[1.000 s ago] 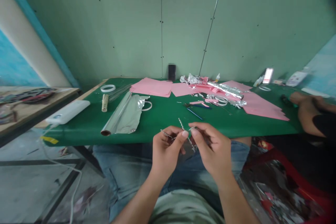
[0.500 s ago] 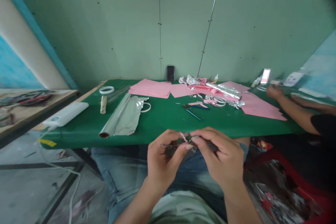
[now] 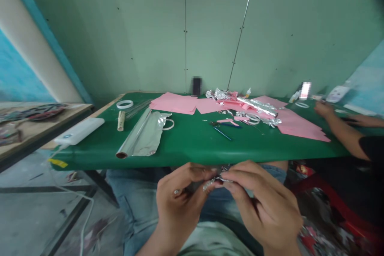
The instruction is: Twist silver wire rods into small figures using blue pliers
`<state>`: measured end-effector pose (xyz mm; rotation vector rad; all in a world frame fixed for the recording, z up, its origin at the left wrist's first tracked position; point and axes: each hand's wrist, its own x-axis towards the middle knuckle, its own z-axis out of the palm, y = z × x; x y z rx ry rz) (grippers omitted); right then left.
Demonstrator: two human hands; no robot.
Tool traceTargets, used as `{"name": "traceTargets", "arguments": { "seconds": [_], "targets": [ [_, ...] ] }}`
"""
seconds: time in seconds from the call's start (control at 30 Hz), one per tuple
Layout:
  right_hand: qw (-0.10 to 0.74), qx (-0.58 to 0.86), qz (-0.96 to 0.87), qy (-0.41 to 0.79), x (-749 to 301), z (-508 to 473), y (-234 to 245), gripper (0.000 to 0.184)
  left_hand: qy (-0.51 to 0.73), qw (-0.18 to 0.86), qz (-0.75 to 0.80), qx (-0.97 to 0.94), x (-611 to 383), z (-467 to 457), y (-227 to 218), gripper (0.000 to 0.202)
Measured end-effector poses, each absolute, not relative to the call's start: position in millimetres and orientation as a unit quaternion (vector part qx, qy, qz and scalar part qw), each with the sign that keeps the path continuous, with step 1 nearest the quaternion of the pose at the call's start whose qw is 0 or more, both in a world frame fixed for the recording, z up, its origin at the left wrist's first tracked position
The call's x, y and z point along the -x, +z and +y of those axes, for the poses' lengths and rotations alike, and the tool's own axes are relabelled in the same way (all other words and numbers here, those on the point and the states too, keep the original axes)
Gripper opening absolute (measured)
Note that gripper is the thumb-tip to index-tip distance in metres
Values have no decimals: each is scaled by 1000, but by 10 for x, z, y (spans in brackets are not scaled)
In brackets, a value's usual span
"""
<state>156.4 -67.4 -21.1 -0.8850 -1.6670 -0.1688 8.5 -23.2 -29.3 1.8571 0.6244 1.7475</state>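
Note:
My left hand [image 3: 179, 198] and my right hand [image 3: 265, 202] meet in front of the table's near edge, above the lap. Pinched between the thumbs and forefingers of both is a small piece of twisted aluminium foil [image 3: 208, 185]. Part of it is hidden by the fingers, so its full shape does not show. A shiny round end pokes out between the left fingers; I cannot tell whether it belongs to the same piece. Beyond the hands, a foil roll [image 3: 132, 141] lies on the green table [image 3: 186, 148] with a sheet partly unrolled.
Pink paper sheets [image 3: 174, 103], crumpled foil [image 3: 220, 94], pliers [image 3: 232, 124] and a thin blue tool [image 3: 222, 133] lie across the table. A tape ring [image 3: 125, 105] and a white device [image 3: 79, 132] are at left. Another person's arm [image 3: 342, 126] reaches in from the right.
Both my hands have come lower and nearer to me, still pinching the foil, which is turned differently. The view has shifted slightly. The other person's hands at right have moved a little.

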Motion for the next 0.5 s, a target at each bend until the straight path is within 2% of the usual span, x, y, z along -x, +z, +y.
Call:
{"name": "traceTargets", "arguments": {
  "seconds": [0.27, 0.5],
  "targets": [
    [547, 340, -760, -87, -1622, -646, -197, 34, 639, 277, 258, -670, -76, -216, -240, 14],
    [492, 342, -785, -155, -1707, -674, -174, 33, 592, 432, 270, -625, -61, -232, -213, 17]
  ]
}}
